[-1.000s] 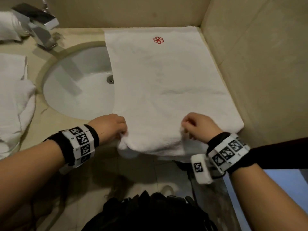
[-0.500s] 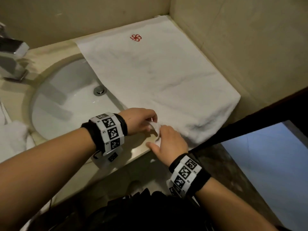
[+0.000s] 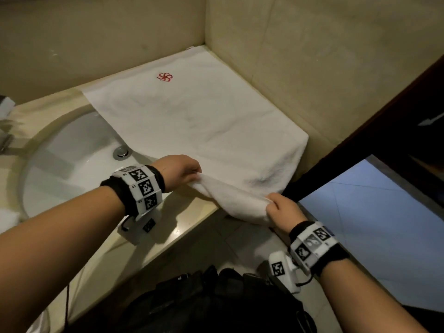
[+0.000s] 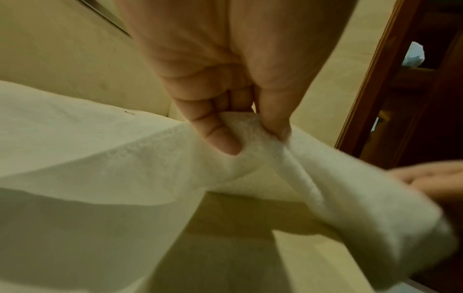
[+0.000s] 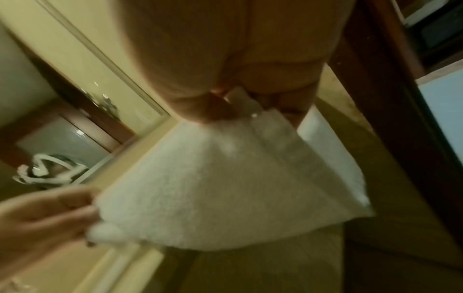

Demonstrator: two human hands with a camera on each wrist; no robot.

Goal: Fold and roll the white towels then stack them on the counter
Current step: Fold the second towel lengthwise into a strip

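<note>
A white towel with a red emblem lies spread over the counter's right end, reaching into the wall corner and overlapping the sink's right side. My left hand pinches its near edge between thumb and fingers. My right hand grips the same edge further right, off the counter front, with the towel fanning out from its fingers. The stretch of towel between both hands is lifted and pulled taut, bunched into a ridge.
An oval white sink with a metal drain sits left of the towel. The beige counter front edge runs below my hands. Tiled walls close the back and right. A dark wooden frame stands at right. More white cloth shows at far left.
My hands, close together half a second ago at the towel's near left corner, have spread apart. The right hand has slid right along the edge, lifting and stretching it off the counter front.
</note>
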